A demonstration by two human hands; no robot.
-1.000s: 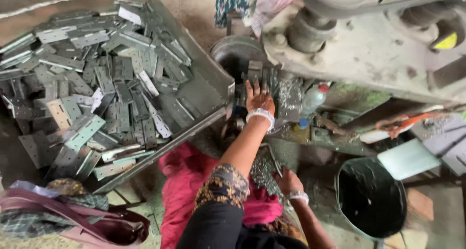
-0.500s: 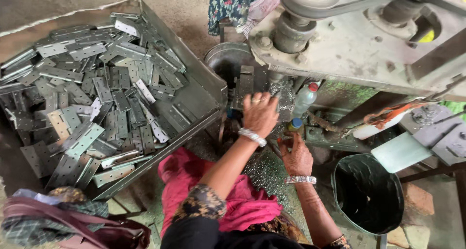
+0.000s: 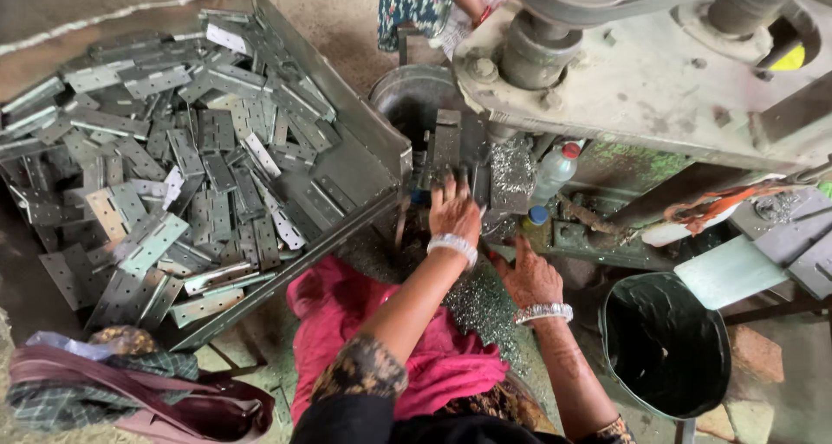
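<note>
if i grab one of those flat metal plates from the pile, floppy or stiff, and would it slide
Probably stiff: the metal plates look like flat punched steel with straight edges. Likely heavy for their thinness. Loosely overlapped in the sloping tray, neighbours may slide when one is pulled.

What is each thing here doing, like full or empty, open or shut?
Metal tray: heaped with flat grey hinge plates.
Black bucket: upright, open, lined with a dark bag, contents unclear.
Plastic bottle: upright, red cap on.
Left hand: fingers on plates at the machine.
Right hand: fingers spread, resting by the metal shavings.
</note>
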